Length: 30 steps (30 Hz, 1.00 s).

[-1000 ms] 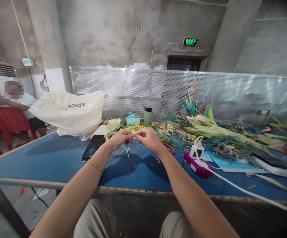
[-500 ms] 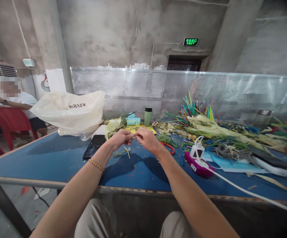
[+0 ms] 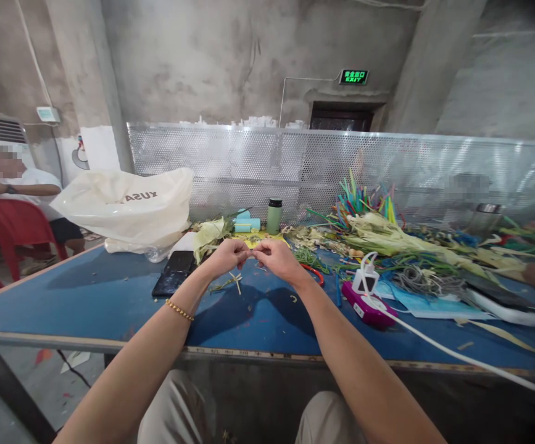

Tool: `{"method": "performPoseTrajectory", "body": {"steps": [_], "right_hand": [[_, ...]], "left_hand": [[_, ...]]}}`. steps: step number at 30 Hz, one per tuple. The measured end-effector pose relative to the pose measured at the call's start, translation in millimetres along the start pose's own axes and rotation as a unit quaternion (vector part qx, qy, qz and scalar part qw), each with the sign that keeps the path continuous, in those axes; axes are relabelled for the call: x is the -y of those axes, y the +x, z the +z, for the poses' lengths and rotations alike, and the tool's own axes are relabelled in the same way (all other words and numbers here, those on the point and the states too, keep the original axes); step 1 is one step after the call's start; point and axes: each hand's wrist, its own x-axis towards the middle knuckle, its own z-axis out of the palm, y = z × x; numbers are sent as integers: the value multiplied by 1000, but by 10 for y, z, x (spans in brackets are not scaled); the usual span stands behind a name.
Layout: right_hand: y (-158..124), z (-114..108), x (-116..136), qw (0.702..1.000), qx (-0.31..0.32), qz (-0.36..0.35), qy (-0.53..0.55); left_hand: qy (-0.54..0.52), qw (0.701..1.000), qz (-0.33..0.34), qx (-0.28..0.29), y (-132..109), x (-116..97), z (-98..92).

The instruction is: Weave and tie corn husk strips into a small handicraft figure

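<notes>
My left hand (image 3: 227,255) and my right hand (image 3: 277,259) meet fingertip to fingertip over the blue table (image 3: 86,296). Both pinch a thin pale strip (image 3: 250,251) between them; it is too small to name. A gold bracelet (image 3: 178,309) sits on my left wrist. Under the hands lie loose bits of green and straw-coloured leaf (image 3: 230,282). A black phone (image 3: 174,272) lies just left of my left hand.
A white plastic bag (image 3: 123,206) lies at the back left. A green flask (image 3: 274,216), a heap of leaves and coloured strips (image 3: 378,228), a purple power strip (image 3: 366,302) with a white cable (image 3: 456,354) fill the right. A seated person (image 3: 12,185) is at far left.
My hands stay together at the same spot, fingers working slightly. The view has shifted a little to the right and down.
</notes>
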Motion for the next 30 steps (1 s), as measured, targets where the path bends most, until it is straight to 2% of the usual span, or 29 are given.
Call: {"method": "performPoseTrajectory", "body": {"steps": [6,11,21,26,30], "right_hand": [[2,-29,12,997,-41,-55,-37],[9,-31,-11,990,-47,-119,-65],[25,-8,-66,983,-43,-159,-75],[17,-18,-93,984,9,-146,-99],[2,7,-133,971,64,-147,-178]], "left_hand": [[-137,989,-47,10,-1,-8,-5],[-165,983,-77,20,-6,-19,-19],[-143,985,-90,30,-21,-49,-27],[-61,995,-63,56,-23,-18,-27],[33,996,-41,66,-6,67,10]]}}
